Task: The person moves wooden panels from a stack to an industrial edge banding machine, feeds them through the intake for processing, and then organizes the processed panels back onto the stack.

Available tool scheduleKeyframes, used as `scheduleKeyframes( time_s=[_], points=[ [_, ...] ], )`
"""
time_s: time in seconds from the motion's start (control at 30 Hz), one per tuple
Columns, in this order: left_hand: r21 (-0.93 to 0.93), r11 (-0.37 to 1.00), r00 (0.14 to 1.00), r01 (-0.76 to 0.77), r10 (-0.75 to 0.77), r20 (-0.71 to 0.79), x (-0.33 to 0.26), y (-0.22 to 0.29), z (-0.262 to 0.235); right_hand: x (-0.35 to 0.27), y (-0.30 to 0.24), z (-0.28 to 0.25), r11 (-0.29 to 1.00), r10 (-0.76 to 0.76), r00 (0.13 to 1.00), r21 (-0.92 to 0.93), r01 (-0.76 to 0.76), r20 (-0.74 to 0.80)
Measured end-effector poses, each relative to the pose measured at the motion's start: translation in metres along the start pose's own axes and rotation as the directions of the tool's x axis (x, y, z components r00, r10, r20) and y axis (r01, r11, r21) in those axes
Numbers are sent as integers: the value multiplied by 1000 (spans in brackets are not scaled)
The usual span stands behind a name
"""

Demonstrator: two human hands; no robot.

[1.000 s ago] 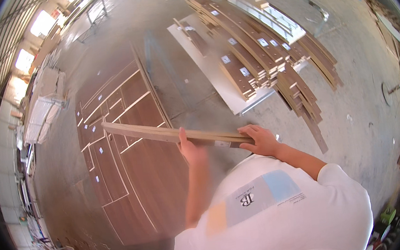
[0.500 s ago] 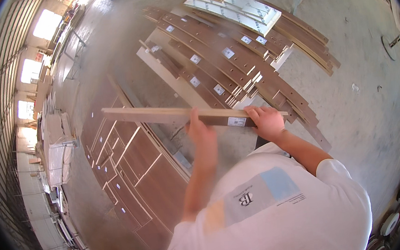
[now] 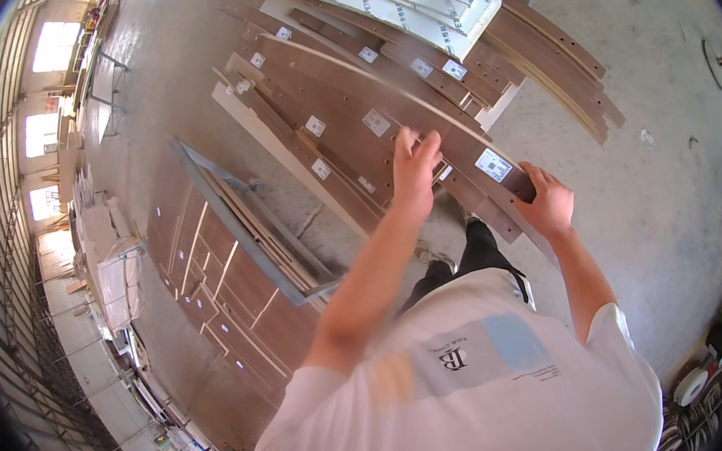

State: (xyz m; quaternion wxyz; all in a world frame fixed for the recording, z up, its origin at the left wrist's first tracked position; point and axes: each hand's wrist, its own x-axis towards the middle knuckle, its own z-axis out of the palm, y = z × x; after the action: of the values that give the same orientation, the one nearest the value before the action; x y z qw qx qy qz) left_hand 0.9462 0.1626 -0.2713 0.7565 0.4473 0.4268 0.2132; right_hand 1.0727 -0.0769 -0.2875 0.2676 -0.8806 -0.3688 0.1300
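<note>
I hold a long dark brown wooden panel [image 3: 338, 87] with white labels on its face, stretching from upper left toward my right side. My left hand [image 3: 415, 164] grips its pale upper edge near the middle. My right hand [image 3: 545, 201] is closed around its near end, next to a white label. Under the panel lie several similar brown boards [image 3: 318, 155] spread on the concrete floor [image 3: 666, 193]. My white shirt fills the bottom of the view, and my dark trousers and a shoe show below the panel.
A low stack of brown panels [image 3: 225, 275] with a grey-edged board lies to my left. White flat packs [image 3: 409, 9] and long brown strips [image 3: 555, 64] lie farther ahead. Tape rolls [image 3: 702, 374] sit at lower right. Shelving and windows line the left wall.
The panel has swung from lying across in front of me, seen edge-on, to pointing away with its brown face showing. My view has turned toward the spread boards. Both hands kept their hold.
</note>
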Motion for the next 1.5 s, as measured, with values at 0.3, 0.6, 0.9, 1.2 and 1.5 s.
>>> scheduleKeyframes(
  time_s=[0.3, 0.6, 0.9, 1.2, 1.5],
  points=[
    [108, 989, 965, 103, -125, 232, -72, -27, -22, 67, 31, 61, 958, 273, 937, 29, -286, 220],
    [257, 954, 967, 155, -200, 160, -87, -56, -64, 126, 45, 145, 955, 277, 915, 18, -295, 293],
    [176, 962, 971, 210, -226, 77, -90, -76, -75, 154, 44, 188, 919, 391, 855, -197, -342, 340],
    [186, 945, 962, 269, -273, -4, -99, -84, -88, 162, 48, 196, 925, 338, 893, -281, -256, 298],
    [220, 934, 959, 281, -282, -27, -102, -90, -103, 149, 65, 190, 922, 315, 891, -330, -204, 329]
  ],
)
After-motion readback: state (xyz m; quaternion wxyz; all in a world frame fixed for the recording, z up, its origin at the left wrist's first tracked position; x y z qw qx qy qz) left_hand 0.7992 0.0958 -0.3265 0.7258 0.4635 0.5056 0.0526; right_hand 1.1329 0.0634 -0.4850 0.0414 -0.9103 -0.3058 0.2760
